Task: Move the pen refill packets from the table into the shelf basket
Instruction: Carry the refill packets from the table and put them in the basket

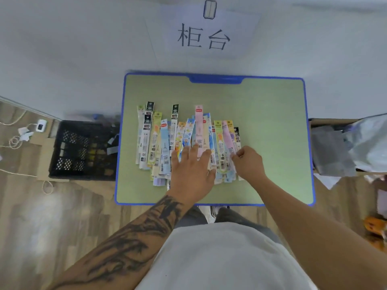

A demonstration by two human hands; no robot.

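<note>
Several long, thin pen refill packets (159,139) lie side by side in an overlapping spread on the green table with a blue rim (272,122). My left hand (191,170) lies flat on the middle packets, fingers straight and spread. My right hand (248,161) is at the right end of the spread, its fingers curled and pinching the edge of a pink packet (228,141). A black mesh basket (83,149) stands on the floor to the left of the table, with a few dark items inside.
A paper sign with two large characters (203,36) hangs on the white wall behind the table. Cables and a charger (39,125) lie on the wooden floor at far left. Grey and white bags (345,149) pile up to the right.
</note>
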